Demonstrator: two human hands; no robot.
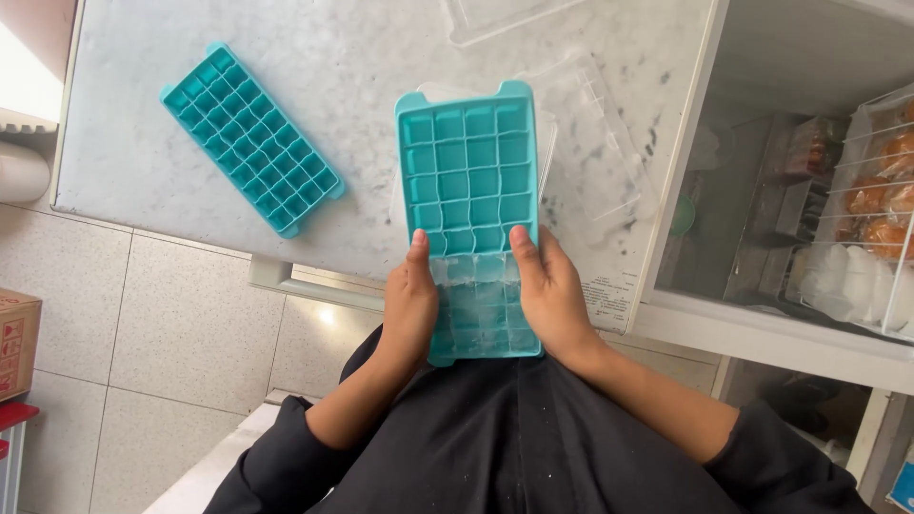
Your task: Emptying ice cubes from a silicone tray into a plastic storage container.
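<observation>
I hold a teal ice cube tray (466,162) lengthwise in front of me, over the edge of a white marbled top (362,57). My left hand (411,305) grips its near left side with the thumb on the rim. My right hand (552,295) grips the near right side the same way. The far cells look empty; the near cells hold ice cubes (481,309). A clear plastic lid (590,143) lies on the top under and beside the tray.
A second teal ice tray (252,138) lies diagonally on the top at left. An open freezer (809,190) at right holds wire baskets with packaged food. Tiled floor and a cardboard box (17,338) are at left.
</observation>
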